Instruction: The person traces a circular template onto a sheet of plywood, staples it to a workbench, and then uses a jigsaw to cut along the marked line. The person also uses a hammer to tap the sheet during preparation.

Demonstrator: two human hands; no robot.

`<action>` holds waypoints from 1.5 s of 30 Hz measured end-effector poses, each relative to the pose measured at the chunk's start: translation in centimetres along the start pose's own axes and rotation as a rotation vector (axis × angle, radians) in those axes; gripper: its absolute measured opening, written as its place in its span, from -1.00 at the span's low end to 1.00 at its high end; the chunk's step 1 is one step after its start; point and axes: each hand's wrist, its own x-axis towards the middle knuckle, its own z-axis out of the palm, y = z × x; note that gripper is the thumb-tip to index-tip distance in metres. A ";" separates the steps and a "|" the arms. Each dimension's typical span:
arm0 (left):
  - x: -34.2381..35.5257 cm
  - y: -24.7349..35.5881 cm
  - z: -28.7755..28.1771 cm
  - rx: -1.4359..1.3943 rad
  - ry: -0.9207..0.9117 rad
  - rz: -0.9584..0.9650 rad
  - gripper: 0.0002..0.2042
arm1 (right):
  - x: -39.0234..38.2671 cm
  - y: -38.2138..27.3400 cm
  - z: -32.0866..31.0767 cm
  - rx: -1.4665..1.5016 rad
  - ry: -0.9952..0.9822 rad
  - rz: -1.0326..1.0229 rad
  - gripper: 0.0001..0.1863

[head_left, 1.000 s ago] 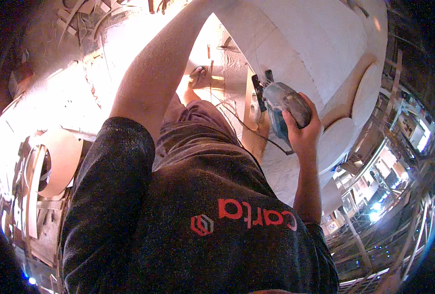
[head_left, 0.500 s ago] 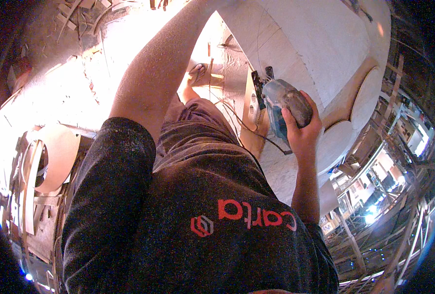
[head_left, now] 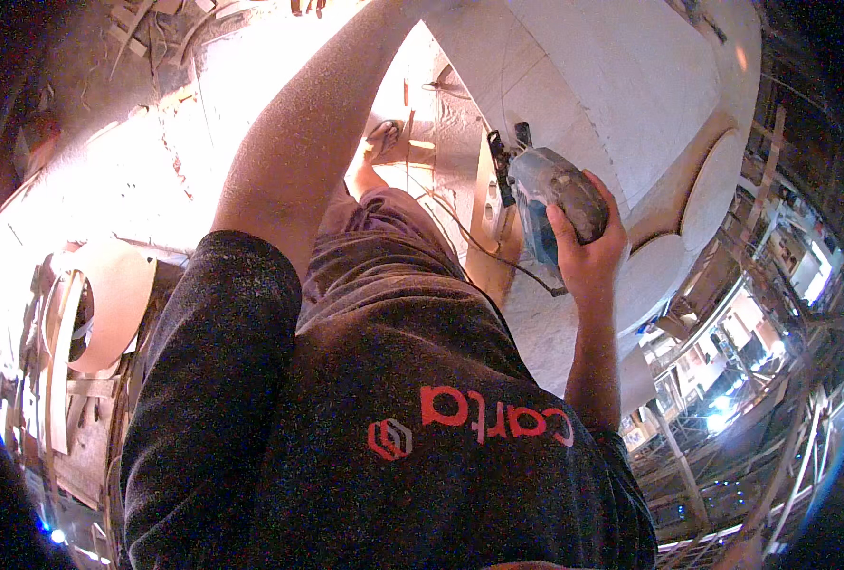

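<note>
My right hand (head_left: 595, 249) is closed around the rounded, dusty end of a blue and grey corded power tool (head_left: 539, 180), whose exact kind I cannot make out. Black parts stick out at the tool's far end, and a dark cord (head_left: 517, 269) trails from its near end. The tool is at the left edge of a large pale panel (head_left: 612, 90) with curved cut-outs; whether its underside touches the panel is hidden. My left arm (head_left: 293, 142) stretches forward past the top of the picture, so the left hand is out of sight.
On the left lie a curved pale wood piece (head_left: 116, 299) and thin strips (head_left: 58, 366). Wood scraps (head_left: 135, 28) are scattered at the far left. My foot (head_left: 381, 142) is on the floor near the loose cord. Timber lengths (head_left: 678, 465) stand at the right.
</note>
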 end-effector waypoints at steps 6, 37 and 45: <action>-1.2 0.1 -3.1 0.067 -0.046 0.021 -0.67 | 0.2 -0.4 0.1 0.011 0.002 0.011 -0.41; -2.5 0.9 -7.6 -0.969 -0.099 -0.759 -0.37 | 1.4 -1.5 0.0 -0.020 -0.023 -0.035 -0.40; -2.4 0.9 -6.9 -0.939 -0.093 -0.717 -0.37 | 1.4 -1.8 0.3 -0.014 -0.004 -0.019 -0.38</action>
